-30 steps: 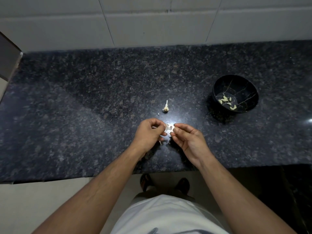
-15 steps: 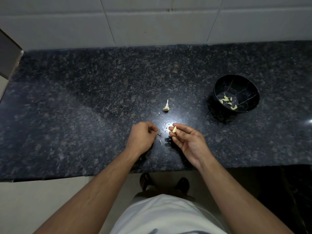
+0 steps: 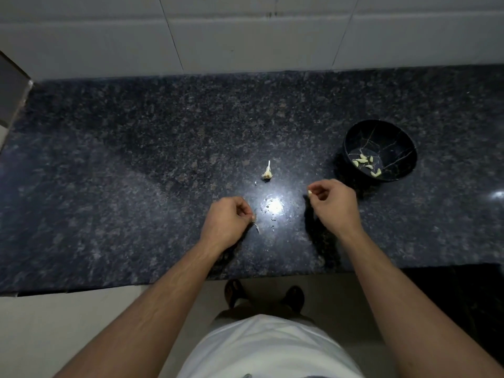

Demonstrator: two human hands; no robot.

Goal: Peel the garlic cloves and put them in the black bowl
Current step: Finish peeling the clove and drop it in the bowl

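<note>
While pinching a garlic clove (image 3: 310,192), right hand (image 3: 334,204) raised, left hand (image 3: 227,223) curled

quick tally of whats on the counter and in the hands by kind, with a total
black bowl: 1
peeled cloves in the bowl: about 7, too small to count surely
peeled clove pinched in the right hand: 1
garlic stem remnant on the counter: 1
peel strip at the left hand: 1
total: about 11

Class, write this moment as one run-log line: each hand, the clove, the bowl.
left hand: pinches peel scrap | right hand: pinches peeled clove, short of bowl | black bowl: holds peeled cloves | garlic remnant: on counter
</note>
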